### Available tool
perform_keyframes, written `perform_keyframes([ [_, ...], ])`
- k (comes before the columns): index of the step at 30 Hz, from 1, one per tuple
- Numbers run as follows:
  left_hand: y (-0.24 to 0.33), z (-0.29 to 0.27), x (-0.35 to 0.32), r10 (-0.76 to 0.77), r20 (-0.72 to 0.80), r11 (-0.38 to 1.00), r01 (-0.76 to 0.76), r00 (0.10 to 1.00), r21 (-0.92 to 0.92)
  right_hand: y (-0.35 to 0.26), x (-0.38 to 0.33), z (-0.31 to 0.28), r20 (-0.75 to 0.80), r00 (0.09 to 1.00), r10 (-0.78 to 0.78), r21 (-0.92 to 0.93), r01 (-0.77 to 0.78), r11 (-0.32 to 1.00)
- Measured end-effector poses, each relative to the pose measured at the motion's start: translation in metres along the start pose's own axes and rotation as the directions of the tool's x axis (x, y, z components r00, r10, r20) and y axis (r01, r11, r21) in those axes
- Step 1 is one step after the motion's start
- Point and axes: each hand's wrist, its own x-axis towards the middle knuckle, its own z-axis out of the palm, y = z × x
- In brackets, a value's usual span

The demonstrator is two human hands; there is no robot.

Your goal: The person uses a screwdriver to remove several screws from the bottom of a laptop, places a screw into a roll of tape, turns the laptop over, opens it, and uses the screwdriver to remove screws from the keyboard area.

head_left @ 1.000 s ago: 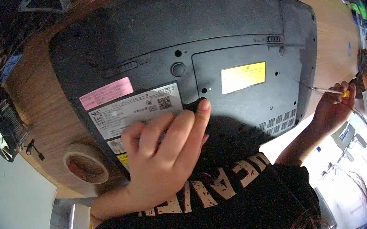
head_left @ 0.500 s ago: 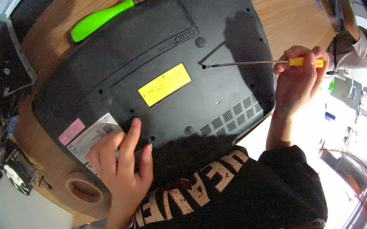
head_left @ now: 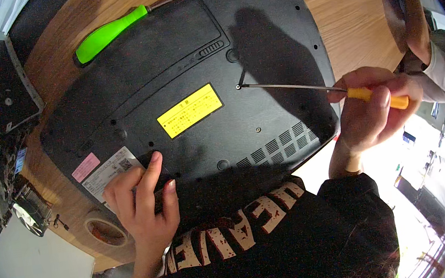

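Laptop (head_left: 188,93) lies upside-down on wooden tabletop (head_left: 351,4), base exposed for access to screws. Left hand (head_left: 141,206) pressed flat, fingers open, near white label, steadying it. Right hand (head_left: 372,105) w/ grip closed on orange-handled screwdriver (head_left: 305,87), tip seated in a screw hole mid-base.

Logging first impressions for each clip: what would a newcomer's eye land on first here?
The big black laptop underside fills the middle of the wooden table, with a yellow label at its centre. The right hand holds an orange-handled screwdriver, its tip on a screw in the base, while the left hand presses the near edge. A bright green tool handle lies at the far left edge.
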Motion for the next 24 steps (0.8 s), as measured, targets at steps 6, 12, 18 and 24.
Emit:
perform_keyframes([
  [6, 0.0, 0.001, -0.004, -0.007, -0.035, 1.0, 0.007, 0.999, -0.007, -0.023, 0.008, 0.012, 0.397, 0.887, -0.234, -0.159, 0.317, 0.935],
  [12, -0.003, -0.002, 0.002, -0.012, -0.026, 0.998, 0.01, 1.0, -0.065, -0.053, 0.033, 0.031, 0.765, 0.587, -0.266, -0.071, 0.487, 0.871],
  [18, -0.005, -0.002, 0.001, 0.006, -0.072, 0.993, -0.014, 0.997, -0.114, -0.058, 0.048, 0.031, 0.668, 0.741, -0.075, -0.335, 0.388, 0.859],
  [24, -0.008, -0.002, 0.001, 0.022, -0.08, 0.982, -0.037, 0.997, -0.185, -0.046, 0.044, 0.034, 0.549, 0.812, -0.197, -0.216, 0.365, 0.905],
])
